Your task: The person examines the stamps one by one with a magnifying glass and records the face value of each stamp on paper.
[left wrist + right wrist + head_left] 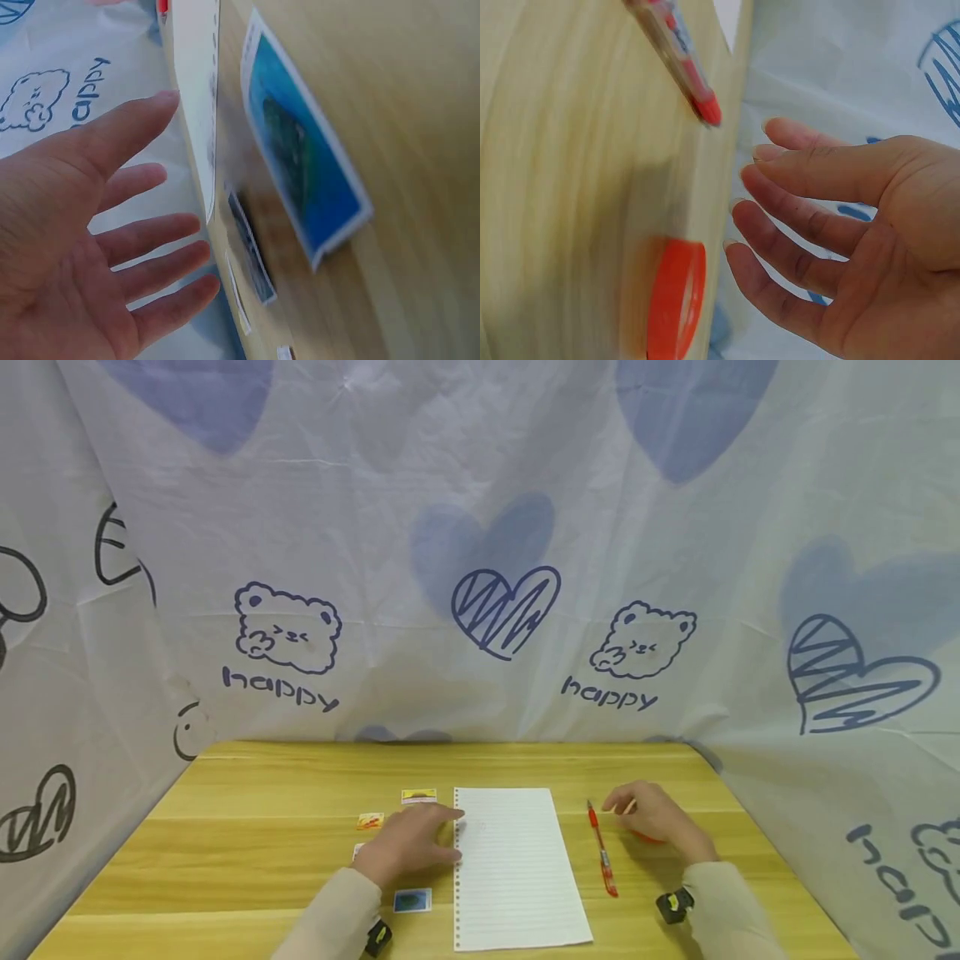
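A lined white sheet of paper [517, 868] with punched holes down its left edge lies on the wooden table. My left hand [411, 843] is over that edge, fingers spread and nothing held; whether it touches the paper I cannot tell. Around it lie small white-bordered picture cards: a blue one [300, 150] nearer me, a yellow one [418, 796] and a red-and-yellow one [371, 821] farther off. To the right of the paper is a red pen [602, 852]. Beside the pen my empty right hand [652, 814] hangs with loosely bent fingers, above a red ring-shaped thing [676, 300], partly hidden in the head view.
The wooden table [247, 835] ends at the back against a hanging white cloth [390, 610] printed with hearts and bears. More cloth closes in both sides. Each wrist carries a small black device [675, 906].
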